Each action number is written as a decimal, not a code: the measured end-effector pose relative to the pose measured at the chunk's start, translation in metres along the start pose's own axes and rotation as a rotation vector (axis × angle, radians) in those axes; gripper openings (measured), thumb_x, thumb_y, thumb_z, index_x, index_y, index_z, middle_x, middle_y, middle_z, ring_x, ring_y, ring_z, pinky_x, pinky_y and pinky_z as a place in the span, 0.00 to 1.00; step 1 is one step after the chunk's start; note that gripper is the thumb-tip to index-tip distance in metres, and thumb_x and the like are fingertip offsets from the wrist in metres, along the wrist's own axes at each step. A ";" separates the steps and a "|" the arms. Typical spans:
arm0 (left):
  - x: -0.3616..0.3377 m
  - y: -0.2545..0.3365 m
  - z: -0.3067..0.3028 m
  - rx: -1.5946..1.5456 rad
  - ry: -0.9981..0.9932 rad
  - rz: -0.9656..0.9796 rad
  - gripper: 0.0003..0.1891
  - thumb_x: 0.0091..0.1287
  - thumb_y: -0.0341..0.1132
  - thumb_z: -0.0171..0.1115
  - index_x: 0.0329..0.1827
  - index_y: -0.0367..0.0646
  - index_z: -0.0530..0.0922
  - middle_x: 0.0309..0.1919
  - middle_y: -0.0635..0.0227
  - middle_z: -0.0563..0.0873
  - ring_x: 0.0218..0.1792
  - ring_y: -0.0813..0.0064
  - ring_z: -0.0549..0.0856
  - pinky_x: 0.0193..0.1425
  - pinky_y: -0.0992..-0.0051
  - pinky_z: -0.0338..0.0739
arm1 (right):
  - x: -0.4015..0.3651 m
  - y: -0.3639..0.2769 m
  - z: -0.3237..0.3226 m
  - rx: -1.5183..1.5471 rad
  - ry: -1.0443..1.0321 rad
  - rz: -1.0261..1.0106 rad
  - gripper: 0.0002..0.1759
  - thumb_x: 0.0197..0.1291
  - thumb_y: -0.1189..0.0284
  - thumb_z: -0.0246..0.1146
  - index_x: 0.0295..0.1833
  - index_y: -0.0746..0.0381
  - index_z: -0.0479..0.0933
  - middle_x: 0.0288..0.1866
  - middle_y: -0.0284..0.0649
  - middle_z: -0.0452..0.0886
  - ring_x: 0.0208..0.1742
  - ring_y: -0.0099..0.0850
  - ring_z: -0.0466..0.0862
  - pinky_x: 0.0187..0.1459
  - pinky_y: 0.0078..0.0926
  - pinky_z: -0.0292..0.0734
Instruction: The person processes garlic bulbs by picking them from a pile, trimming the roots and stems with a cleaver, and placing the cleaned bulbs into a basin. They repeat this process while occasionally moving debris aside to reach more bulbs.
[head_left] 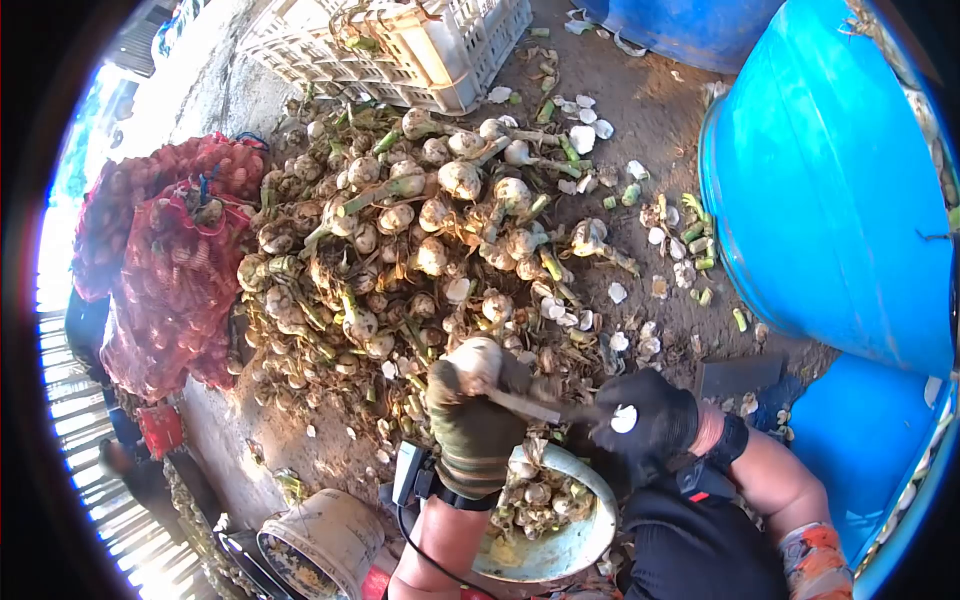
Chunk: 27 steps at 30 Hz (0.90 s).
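My left hand (462, 425), in an olive glove with a striped cuff, is closed around a pale garlic bulb (476, 358). Its stem side faces my right hand. My right hand (652, 428), in a black glove, grips a knife (535, 407) whose blade points left, right by the bulb; the handle is hidden in the fist. A white flake of peel lies over the glove. Below both hands sits a pale basin (600, 530) holding trimmed garlic bulbs (535, 492). Beyond them spreads a large heap of garlic with stalks (400, 230).
Red mesh sacks (170, 290) stand at the left, a white plastic crate (440, 55) at the back. Large blue tubs (830, 180) line the right. A dirty white bucket (335, 545) is at lower left. Cut stems (697, 240) and peel litter the ground.
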<state>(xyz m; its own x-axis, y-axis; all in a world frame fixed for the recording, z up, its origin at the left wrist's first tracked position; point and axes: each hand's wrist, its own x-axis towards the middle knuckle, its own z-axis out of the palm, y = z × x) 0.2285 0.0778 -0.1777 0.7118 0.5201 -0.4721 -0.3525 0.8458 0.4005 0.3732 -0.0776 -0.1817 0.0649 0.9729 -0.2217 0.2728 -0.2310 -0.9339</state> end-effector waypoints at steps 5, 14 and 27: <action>-0.007 -0.005 -0.020 -1.220 0.015 -0.088 0.20 0.58 0.51 0.63 0.40 0.43 0.76 0.42 0.63 0.81 0.48 0.54 0.78 0.59 0.50 0.68 | 0.009 -0.007 0.007 -0.024 -0.004 -0.112 0.09 0.45 0.67 0.64 0.26 0.60 0.74 0.21 0.47 0.74 0.24 0.47 0.78 0.26 0.37 0.72; -0.008 -0.026 -0.006 -0.381 -0.008 0.146 0.13 0.53 0.34 0.67 0.38 0.40 0.76 0.37 0.68 0.82 0.46 0.65 0.80 0.66 0.49 0.64 | 0.018 0.013 0.016 -0.031 0.330 0.088 0.09 0.45 0.69 0.63 0.25 0.63 0.73 0.19 0.50 0.72 0.22 0.46 0.77 0.25 0.35 0.69; -0.018 0.056 -0.054 1.456 -0.198 -0.297 0.29 0.49 0.42 0.74 0.50 0.36 0.74 0.42 0.58 0.82 0.40 0.69 0.82 0.44 0.73 0.79 | 0.006 0.046 0.006 0.053 0.039 0.583 0.22 0.41 0.63 0.65 0.40 0.66 0.79 0.29 0.55 0.81 0.33 0.44 0.83 0.38 0.34 0.77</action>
<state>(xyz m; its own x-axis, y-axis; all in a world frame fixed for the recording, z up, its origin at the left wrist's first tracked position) 0.1627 0.1224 -0.1890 0.7573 0.2308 -0.6109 0.6283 -0.0025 0.7780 0.3809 -0.0822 -0.2278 0.2255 0.6842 -0.6935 0.1335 -0.7268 -0.6737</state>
